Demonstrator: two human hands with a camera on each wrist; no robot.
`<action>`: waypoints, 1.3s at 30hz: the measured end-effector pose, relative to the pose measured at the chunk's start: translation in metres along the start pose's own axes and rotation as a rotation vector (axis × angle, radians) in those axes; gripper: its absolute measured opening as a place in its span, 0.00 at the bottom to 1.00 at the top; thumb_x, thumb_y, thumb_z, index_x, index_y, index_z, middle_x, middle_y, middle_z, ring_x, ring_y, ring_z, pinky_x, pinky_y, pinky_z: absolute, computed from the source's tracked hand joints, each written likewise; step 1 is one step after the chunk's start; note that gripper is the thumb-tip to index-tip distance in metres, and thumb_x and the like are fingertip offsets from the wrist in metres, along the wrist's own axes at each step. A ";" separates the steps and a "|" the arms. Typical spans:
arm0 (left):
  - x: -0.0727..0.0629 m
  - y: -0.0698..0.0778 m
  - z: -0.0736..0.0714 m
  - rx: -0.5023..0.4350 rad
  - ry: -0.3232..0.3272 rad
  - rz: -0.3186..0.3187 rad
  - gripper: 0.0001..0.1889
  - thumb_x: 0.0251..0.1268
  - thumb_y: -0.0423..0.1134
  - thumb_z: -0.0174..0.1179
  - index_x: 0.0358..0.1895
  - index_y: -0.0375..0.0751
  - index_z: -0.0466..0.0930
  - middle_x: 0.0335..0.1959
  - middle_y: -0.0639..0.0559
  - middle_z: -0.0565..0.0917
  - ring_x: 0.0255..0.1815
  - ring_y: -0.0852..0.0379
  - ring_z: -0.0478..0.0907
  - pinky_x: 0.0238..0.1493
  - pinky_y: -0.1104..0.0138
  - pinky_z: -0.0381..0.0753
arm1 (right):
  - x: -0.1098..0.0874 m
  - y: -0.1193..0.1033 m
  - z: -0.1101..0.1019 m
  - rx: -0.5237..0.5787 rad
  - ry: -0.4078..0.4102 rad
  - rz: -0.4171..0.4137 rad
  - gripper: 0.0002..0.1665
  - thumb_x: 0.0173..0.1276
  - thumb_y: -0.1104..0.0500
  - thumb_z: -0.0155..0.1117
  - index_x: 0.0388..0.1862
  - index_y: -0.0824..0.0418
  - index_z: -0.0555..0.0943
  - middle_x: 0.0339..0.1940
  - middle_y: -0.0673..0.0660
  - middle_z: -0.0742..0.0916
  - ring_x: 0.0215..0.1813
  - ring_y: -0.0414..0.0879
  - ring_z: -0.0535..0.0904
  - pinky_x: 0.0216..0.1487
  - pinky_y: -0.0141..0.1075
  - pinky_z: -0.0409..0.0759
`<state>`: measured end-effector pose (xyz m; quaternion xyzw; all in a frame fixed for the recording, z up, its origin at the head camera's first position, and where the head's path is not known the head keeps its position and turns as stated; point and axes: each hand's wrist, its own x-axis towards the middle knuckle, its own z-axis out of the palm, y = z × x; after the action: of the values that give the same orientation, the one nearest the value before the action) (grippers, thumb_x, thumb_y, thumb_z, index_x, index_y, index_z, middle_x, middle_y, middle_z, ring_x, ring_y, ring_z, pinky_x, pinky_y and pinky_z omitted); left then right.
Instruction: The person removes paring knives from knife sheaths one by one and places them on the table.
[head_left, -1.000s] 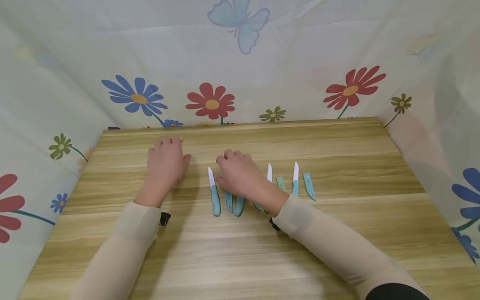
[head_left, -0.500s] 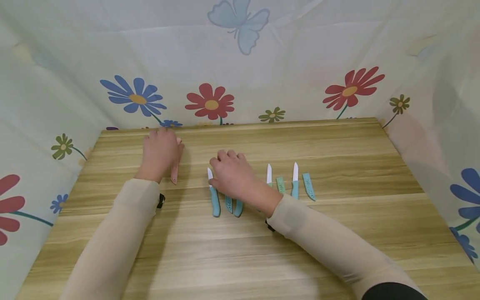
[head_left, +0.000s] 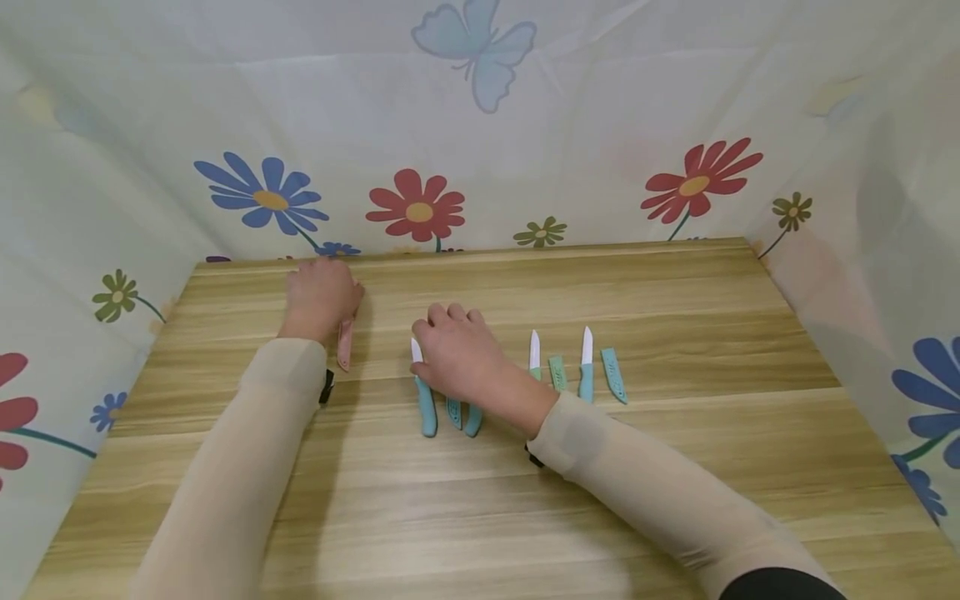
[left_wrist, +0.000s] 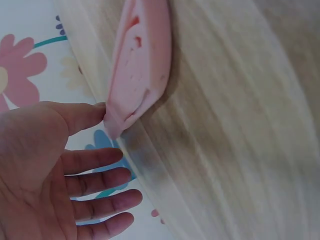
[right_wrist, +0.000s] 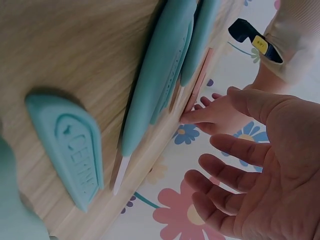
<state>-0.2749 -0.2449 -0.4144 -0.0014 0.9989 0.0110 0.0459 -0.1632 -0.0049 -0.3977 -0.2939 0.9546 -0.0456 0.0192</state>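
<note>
At the back left of the table my left hand point(head_left: 321, 292) reaches over a pink knife in its sheath point(head_left: 344, 346). In the left wrist view the thumb touches the tip of the pink sheath point(left_wrist: 137, 65), while the other fingers extend loosely, apart from it. My right hand point(head_left: 461, 354) hovers over the middle group, palm bare and fingers slightly bent in the right wrist view. Beneath and beside it lie a teal knife with a white blade point(head_left: 427, 406), a teal sheath point(head_left: 454, 413) and a second teal knife point(head_left: 473, 420), partly hidden by the hand.
Right of my right hand lie a green-handled knife point(head_left: 535, 350), a green sheath point(head_left: 557, 372), a blue-handled knife point(head_left: 587, 375) and a blue sheath point(head_left: 613, 375). A flower-printed curtain point(head_left: 600, 108) borders the wooden table point(head_left: 420, 517) behind and at both sides.
My left hand has moved forward and slightly left, to the far end of the sheathed pink knife. My right hand has drifted left over the teal knives. The knives lie as before.
</note>
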 end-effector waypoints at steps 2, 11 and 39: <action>0.002 0.000 0.001 -0.007 -0.009 -0.006 0.24 0.80 0.50 0.56 0.47 0.28 0.86 0.60 0.24 0.78 0.62 0.21 0.72 0.61 0.31 0.72 | 0.000 -0.001 0.001 0.003 0.000 0.000 0.28 0.74 0.37 0.69 0.62 0.53 0.83 0.54 0.52 0.80 0.57 0.52 0.74 0.54 0.46 0.72; 0.010 0.001 0.001 -0.066 -0.048 -0.050 0.19 0.77 0.42 0.50 0.45 0.27 0.85 0.59 0.24 0.80 0.59 0.22 0.76 0.60 0.32 0.74 | 0.000 -0.003 0.003 0.000 0.010 0.005 0.27 0.74 0.37 0.69 0.61 0.52 0.84 0.53 0.51 0.80 0.56 0.51 0.74 0.52 0.44 0.71; 0.009 0.010 -0.003 -0.149 -0.059 -0.117 0.23 0.72 0.32 0.52 0.64 0.20 0.75 0.56 0.24 0.81 0.52 0.32 0.83 0.48 0.39 0.85 | 0.005 -0.006 0.006 -0.008 0.008 -0.012 0.28 0.74 0.37 0.69 0.61 0.53 0.83 0.50 0.52 0.80 0.52 0.51 0.76 0.50 0.43 0.72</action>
<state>-0.2840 -0.2353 -0.4115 -0.0628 0.9917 0.0827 0.0757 -0.1638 -0.0129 -0.4034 -0.2997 0.9530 -0.0432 0.0142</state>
